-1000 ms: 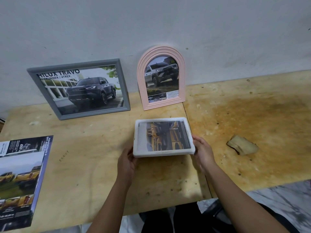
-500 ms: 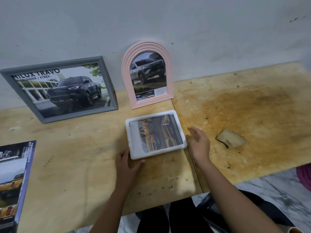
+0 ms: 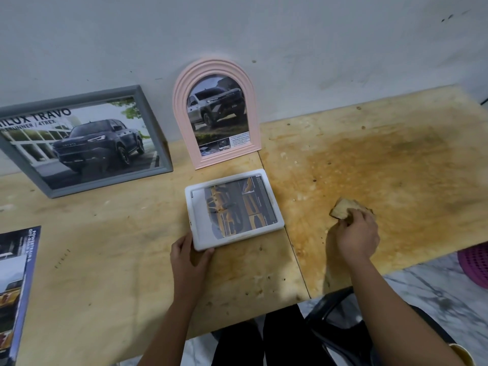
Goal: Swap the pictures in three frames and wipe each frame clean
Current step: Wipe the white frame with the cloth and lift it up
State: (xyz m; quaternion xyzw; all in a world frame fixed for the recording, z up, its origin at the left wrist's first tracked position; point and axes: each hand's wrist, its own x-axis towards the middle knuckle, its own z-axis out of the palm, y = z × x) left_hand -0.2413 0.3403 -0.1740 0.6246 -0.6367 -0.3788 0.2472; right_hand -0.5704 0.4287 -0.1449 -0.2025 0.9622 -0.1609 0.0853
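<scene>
A white rectangular frame (image 3: 278,225) with a yellow-car picture lies flat on the wooden table (image 3: 105,260). My left hand (image 3: 188,256) grips its near left corner. To the right, my right hand (image 3: 355,233) closes over a tan cloth (image 3: 342,208) resting on the stained part of the table. A pink arched frame (image 3: 182,101) with a silver truck picture leans on the wall behind the white frame. A grey frame (image 3: 148,112) with a dark truck picture leans on the wall at the left.
A car brochure (image 3: 13,286) lies at the table's left front edge. A pink basket (image 3: 475,265) sits on the marble floor at the right. A black chair (image 3: 332,313) is below the table's front edge.
My right hand let go of the white frame's right side and moved right onto the tan cloth. The left hand stayed on the frame's corner. The view shifted right.
</scene>
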